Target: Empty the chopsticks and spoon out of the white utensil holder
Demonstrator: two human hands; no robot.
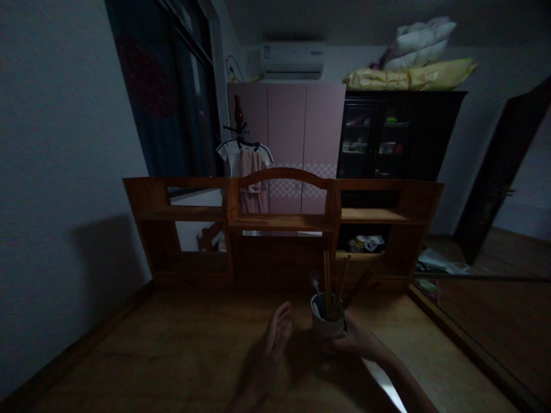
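Observation:
A light-coloured cup (326, 328) is gripped from its right side by my right hand (350, 338), fingers wrapped around it. Several chopsticks (328, 281) stick up out of the cup, leaning different ways. A spoon (315, 281) with a shiny bowl leans out at the cup's left rim. To the left, apart from the cup, my left hand (278, 332) is raised with its fingers stretched out and nothing in it. Whether the cup's base touches the wooden surface is hard to tell in the dim light.
A wooden tabletop (193, 338) spreads beneath my hands. Along its back stands a wooden shelf unit (279, 221) holding a few small items (365, 244) at right. A wall (73, 229) bounds the left side; a raised wooden edge (456, 338) runs along the right.

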